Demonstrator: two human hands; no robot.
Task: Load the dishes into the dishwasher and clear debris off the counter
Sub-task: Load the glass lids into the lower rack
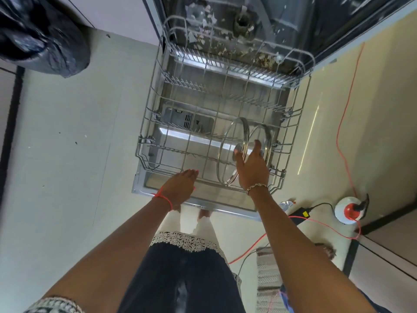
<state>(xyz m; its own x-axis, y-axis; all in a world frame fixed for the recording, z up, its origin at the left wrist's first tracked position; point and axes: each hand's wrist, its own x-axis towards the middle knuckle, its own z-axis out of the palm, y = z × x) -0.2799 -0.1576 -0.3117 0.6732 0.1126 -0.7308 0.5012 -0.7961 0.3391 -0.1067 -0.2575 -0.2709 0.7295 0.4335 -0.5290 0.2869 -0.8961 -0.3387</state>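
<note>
Right hand [250, 168], fingers loose, touches the round steel-rimmed glass lid [225, 161] upright at the wire rack [146, 123] front-right corner; left hand [180, 188] flat by the front edge.

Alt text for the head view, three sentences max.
Looking down at an open dishwasher: in its pulled-out lower rack, a large glass lid and a smaller lid stand on edge at front right. The right hand touches the large glass lid; the left hand is open at the rack's front rim. Scraps litter the tub.
</note>
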